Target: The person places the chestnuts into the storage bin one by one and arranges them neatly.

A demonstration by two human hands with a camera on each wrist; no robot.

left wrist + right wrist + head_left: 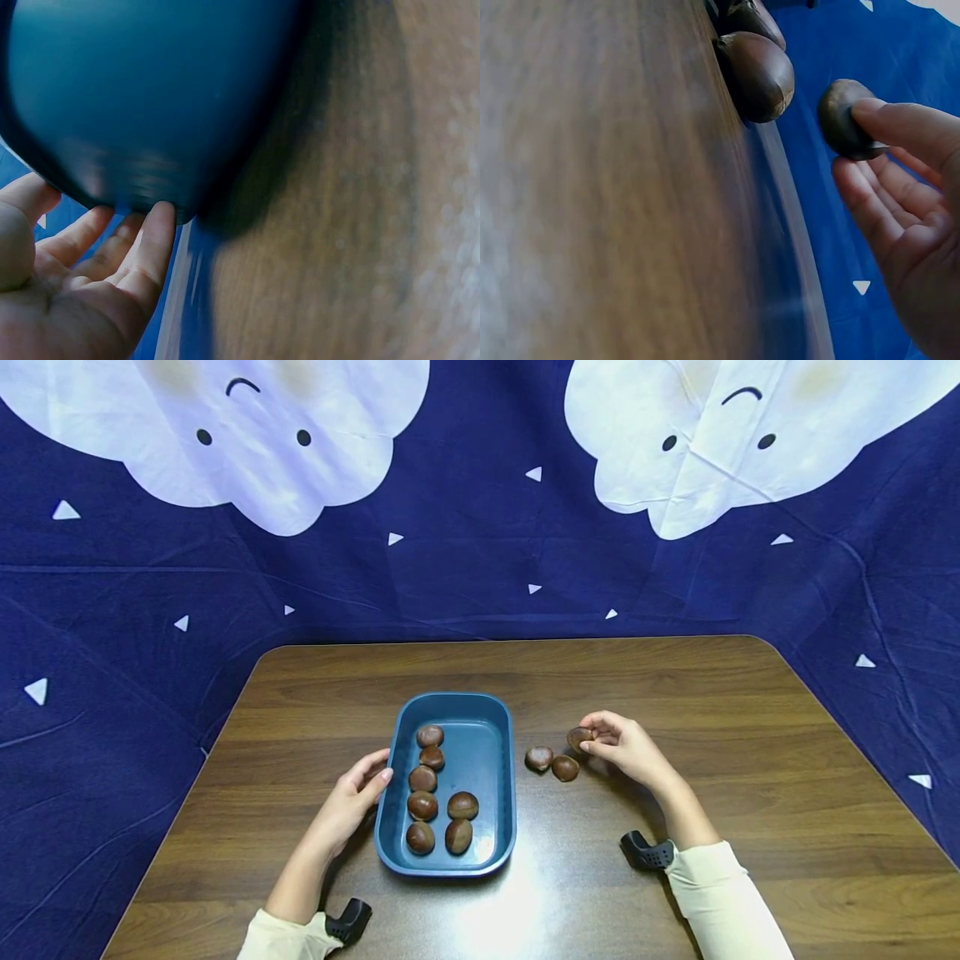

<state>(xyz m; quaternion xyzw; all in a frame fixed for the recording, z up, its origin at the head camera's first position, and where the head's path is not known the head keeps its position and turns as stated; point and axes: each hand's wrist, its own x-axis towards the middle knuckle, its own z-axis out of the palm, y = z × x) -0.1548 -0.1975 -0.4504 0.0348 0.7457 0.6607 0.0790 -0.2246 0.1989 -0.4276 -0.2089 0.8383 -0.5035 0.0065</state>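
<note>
A brown chestnut [580,739] is pinched between the thumb and fingers of my right hand [626,752]; the right wrist view shows the pinched chestnut [847,120] close up. Just left of this hand, two more chestnuts lie on the table, a paler one [538,758] and a darker one [566,768]. My left hand [347,802] holds the left side of a blue rectangular tray [510,777], thumb at the rim and fingertips on the outer wall [150,97]. Inside the tray, several chestnuts form a column [422,778] along the left, with two chestnuts [462,805] beside its near end.
Both hands work over a brown wood-grain table [630,668] with rounded far corners. A dark blue cloth [480,568] with white clouds and triangles hangs behind it. Black wrist devices [647,852] sit at both cream sleeves [727,893].
</note>
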